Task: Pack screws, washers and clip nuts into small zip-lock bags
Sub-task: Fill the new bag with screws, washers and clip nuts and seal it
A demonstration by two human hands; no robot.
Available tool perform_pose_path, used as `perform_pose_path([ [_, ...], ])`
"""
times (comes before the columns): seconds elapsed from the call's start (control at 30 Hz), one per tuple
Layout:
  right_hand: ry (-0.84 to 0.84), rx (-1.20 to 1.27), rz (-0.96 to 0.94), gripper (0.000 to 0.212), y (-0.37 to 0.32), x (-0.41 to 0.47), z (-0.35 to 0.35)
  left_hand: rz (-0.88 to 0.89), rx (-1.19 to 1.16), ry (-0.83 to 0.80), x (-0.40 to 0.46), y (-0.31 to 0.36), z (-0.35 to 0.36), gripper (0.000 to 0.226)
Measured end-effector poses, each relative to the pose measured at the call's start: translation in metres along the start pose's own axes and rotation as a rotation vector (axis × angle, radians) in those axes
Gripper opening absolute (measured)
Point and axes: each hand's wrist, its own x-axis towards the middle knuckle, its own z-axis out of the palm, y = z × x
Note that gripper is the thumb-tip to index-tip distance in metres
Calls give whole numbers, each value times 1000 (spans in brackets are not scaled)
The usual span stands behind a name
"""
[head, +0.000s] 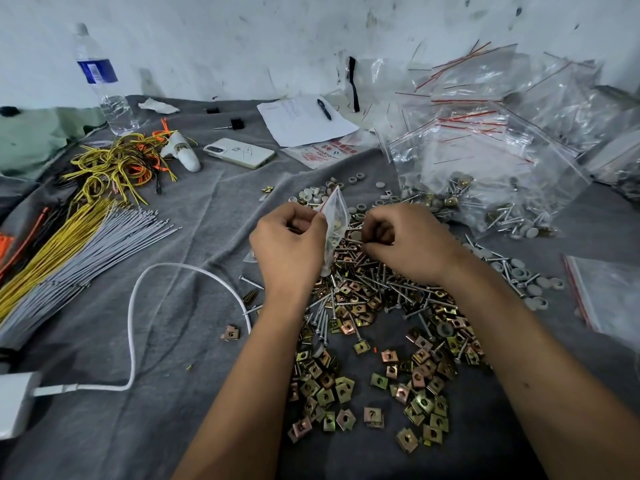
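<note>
- Bag (335, 216), small and clear with a red zip strip, is held upright over the far end of the hardware heap; some pale washers and screws can be seen inside it, so this bag is judged partly filled.
- Left hand (289, 242) is curled round the bag's edge, pinching it near the mouth.
- Right hand (403, 239) is curled just beside the bag, fingertips pinched on what looks like a screw at the heap; the piece itself is too small to be sure of.
- Done: a pile of filled bags (485, 174) is stacked at the right rear, too overlapped to be counted.
- Left: a large loose heap is spread on the grey surface (180, 427) — clip nuts (349, 386) well over fifty, screws (381, 282) in dozens, washers (535, 284) a couple of dozen at least.
- One flat bag (609, 292) lies at the right edge.
- Much packing is judged to remain.
</note>
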Motion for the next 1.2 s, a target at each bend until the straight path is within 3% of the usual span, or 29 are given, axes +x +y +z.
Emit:
perform_pose_path([
  [0.2,118,59,38,18,3,0,1,6,-24,42,1,2,-2,15],
  [0.47,103,-7,-21,11,-9,2,6,12,-76,83,2,4,-4,13],
  [0.67,-183,-135,-17,26,-17,1,7,-21,-88,58,1,2,-1,13],
  [0.83,-272,-271,11,21,-20,5,7,-25,-110,86,2,1,-3,9],
  [0.93,-263,-198,21,15,-18,4,3,-22,-103,85,2,1,-3,11],
  [1.07,-127,-36,38,9,-12,-1,-6,-12,-83,70,2,3,-3,13],
  [1.2,71,314,20,13,-21,-3,-12,62,14,11,-2,5,0,16],
])
